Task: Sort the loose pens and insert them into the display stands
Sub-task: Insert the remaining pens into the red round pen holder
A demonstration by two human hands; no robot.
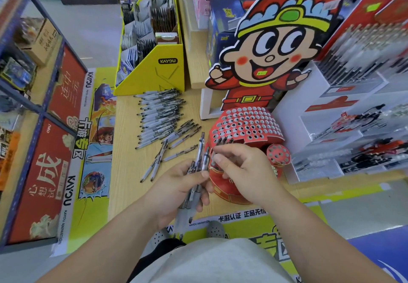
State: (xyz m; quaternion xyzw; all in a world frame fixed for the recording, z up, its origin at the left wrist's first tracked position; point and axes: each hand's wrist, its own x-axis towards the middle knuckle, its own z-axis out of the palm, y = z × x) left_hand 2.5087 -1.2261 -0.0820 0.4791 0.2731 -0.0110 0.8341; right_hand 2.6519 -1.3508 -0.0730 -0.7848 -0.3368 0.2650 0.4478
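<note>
Wooden table (125, 161) (light grain), blue-framed shelving (24, 101) leftward

"KAYOU" on yellow box (154, 72); "KAYOU ANIMATION", "卡游认证" on edge strip (231, 216); "连中三元" on red panel (66, 79).

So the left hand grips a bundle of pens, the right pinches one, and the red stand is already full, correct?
No. The head view shows the red stand with mostly empty holes, only a few pens along its near edge. The left hand does grip the bundle of pens; the right hand pinches one pen.
</note>
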